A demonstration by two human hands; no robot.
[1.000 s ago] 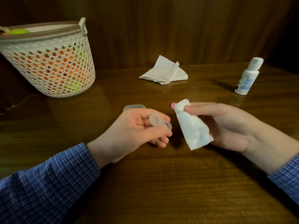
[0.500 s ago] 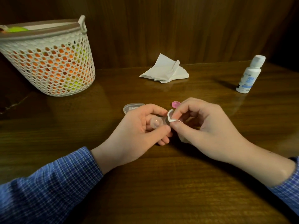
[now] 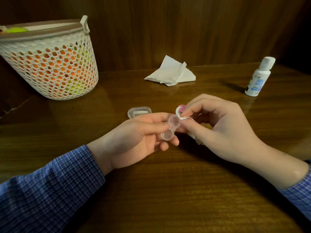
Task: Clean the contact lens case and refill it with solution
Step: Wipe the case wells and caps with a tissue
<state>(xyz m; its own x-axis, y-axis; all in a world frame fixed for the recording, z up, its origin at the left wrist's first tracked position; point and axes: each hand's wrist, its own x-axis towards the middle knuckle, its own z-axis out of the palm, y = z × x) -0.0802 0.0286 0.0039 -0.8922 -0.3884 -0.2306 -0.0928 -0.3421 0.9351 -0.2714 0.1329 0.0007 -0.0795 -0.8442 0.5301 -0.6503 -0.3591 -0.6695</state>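
Observation:
My left hand holds a clear two-well contact lens case between thumb and fingers, wells facing up. My right hand pinches a small white tissue against the far well's rim; most of the tissue is bunched inside that hand. A pink cap lies on the table just behind the tissue. The white solution bottle stands shut at the far right.
A clear oval container lies behind my left hand. Crumpled white tissues sit at the back middle. A white mesh basket of orange and green items stands at the back left on the wooden table.
My right hand brought the tissue from hanging loose on the right over to the case and bunched it up. The case has turned, so both wells now show.

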